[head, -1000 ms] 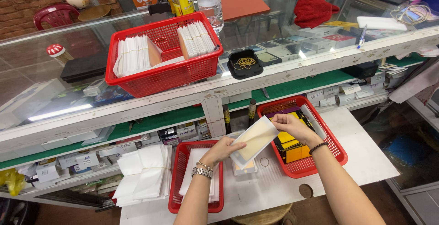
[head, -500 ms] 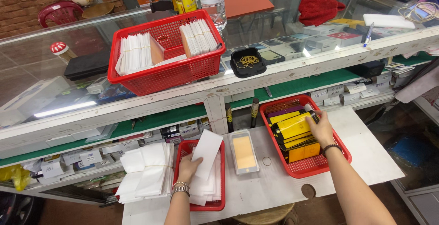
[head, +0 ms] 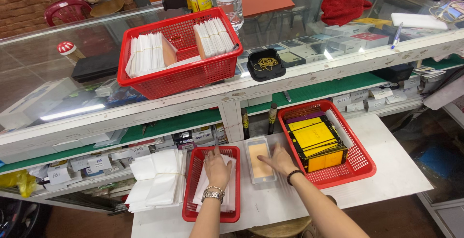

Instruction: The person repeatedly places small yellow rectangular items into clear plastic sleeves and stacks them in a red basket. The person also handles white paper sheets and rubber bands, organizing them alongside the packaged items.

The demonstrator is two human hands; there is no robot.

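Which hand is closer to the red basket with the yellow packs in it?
The right hand. It rests on the small clear tray just beside that red basket; the left hand lies further off, on white sleeves in another basket.

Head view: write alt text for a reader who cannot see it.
A person's left hand presses white sleeves in a small red basket while the right hand touches a clear tray. A red basket of yellow packets sits to the right.
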